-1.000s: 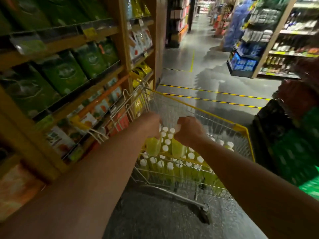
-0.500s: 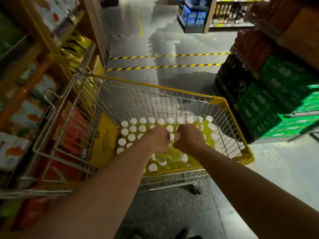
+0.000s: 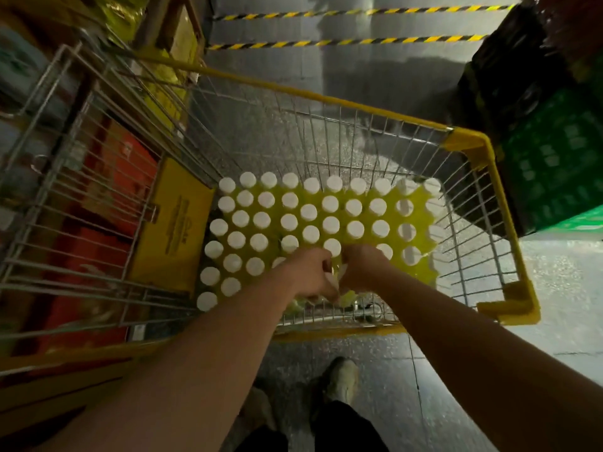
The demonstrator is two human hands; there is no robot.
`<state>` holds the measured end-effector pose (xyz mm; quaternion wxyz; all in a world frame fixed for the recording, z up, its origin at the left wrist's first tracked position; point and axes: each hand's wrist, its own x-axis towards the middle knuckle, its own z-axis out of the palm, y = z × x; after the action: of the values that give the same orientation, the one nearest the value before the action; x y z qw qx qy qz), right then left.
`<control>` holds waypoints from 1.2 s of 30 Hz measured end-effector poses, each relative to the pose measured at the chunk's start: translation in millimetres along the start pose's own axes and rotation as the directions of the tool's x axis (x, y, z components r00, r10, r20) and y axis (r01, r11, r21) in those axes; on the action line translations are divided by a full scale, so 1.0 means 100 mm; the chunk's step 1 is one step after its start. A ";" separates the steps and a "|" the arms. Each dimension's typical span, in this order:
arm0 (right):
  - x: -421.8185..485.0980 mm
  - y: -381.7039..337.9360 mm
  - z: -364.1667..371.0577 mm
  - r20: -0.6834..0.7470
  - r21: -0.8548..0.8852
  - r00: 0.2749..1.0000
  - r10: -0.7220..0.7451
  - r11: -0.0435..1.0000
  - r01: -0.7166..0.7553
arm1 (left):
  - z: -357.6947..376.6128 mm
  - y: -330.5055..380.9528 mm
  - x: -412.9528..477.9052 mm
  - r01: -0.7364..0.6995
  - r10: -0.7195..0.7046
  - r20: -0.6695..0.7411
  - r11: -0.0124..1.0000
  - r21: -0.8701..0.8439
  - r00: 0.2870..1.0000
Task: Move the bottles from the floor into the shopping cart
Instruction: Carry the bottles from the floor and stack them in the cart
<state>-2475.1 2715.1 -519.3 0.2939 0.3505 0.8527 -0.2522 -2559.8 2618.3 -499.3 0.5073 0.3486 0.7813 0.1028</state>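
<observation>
Bottles [image 3: 310, 213] stand upright, packed in rows, in the cart [image 3: 470, 141]. The left grip [image 3: 310, 275] and right grip [image 3: 362, 265] meet side by side over the near rows, each holding one of the bottles. A shelf [image 3: 176, 34] flanks the cart's left and crates [image 3: 554, 177] its right. Tape lines [image 3: 342, 42] cross the floor beyond, and shoes [image 3: 339, 380] stand behind.

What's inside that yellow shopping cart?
Rows of upright yellow-green bottles with white caps fill the shopping cart. The left hand and right hand grip more at the near edge, hiding those bottles. The cart floor is covered too.
</observation>
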 end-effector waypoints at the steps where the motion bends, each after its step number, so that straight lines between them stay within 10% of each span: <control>1: 0.01 0.03 0.03 0.016 -0.052 1.000 -0.015 0.999 0.016 | 0.01 -0.01 0.01 0.001 -0.001 0.003 1.000 0.002 1.000; 15: 0.09 0.12 0.22 0.098 -0.064 0.989 -0.111 0.991 0.118 | 0.03 -0.09 -0.01 0.009 -0.002 0.088 0.997 -0.071 0.996; 36: 0.59 0.34 0.55 0.268 -0.149 0.957 -0.113 0.976 0.157 | 0.49 -0.45 0.76 0.127 -0.170 0.098 0.929 0.347 0.981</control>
<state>-2466.4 2727.8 -605.0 0.4127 0.2296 0.8475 -0.2423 -2555.5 2625.0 -600.6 0.4946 0.3763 0.7777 -0.0941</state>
